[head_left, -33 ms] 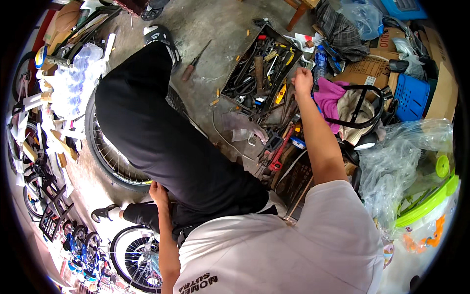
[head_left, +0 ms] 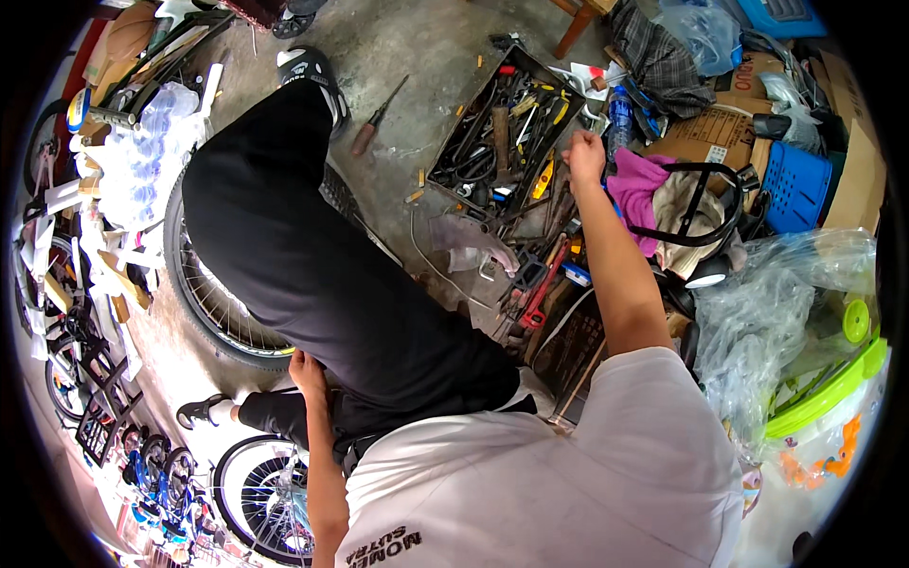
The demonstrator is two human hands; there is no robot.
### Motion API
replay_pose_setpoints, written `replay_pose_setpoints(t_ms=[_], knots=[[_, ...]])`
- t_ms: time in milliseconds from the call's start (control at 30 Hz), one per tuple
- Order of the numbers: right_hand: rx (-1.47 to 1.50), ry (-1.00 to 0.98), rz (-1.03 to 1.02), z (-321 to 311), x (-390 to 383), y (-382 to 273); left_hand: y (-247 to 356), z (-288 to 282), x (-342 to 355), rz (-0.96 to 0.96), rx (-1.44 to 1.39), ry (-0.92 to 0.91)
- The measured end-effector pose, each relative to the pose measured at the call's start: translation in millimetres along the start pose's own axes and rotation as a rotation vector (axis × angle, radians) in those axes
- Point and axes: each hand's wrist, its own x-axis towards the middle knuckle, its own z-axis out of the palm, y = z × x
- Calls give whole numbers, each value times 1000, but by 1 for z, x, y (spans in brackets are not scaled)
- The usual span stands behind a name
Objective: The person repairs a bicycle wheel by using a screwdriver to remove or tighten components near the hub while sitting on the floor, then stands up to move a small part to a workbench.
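head view: the right hand (head_left: 584,156), loosely fisted, hangs near the toolbox (head_left: 472,115).

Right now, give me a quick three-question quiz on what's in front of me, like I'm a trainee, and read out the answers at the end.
1. True or false: the pink cloth lies to the left of the tool tray.
2. Fill in the blank: the tool lying by itself on the concrete floor, left of the tray, is a ____.
3. Which of your hands is nearer the blue plastic bottle, left or right?

Key:
1. False; it lies to the right.
2. Screwdriver.
3. Your right hand; your left hand is down by the bicycle wheel.
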Motion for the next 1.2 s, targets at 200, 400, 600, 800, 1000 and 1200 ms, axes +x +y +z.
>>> replay_pose_setpoints(t_ms=[200,400,600,800,1000,1200], knots=[[-254,-144,-9,-25,-17,93,0,12,1,-2,-8,-12],[-745,-427,-651,-28,-109,77,5,-2,-2,19,92,42],[-1129,-873,-528,-46,-90,70,3,-2,-1,17,141,50],[-1116,-778,499,-63,-34,133,15,0,-11,6,189,27],[-107,-389,412,7,-37,124,-91,-29,13,36,165,27],[-328,-134,548,31,-14,143,-78,-22,10,235,491,46]])
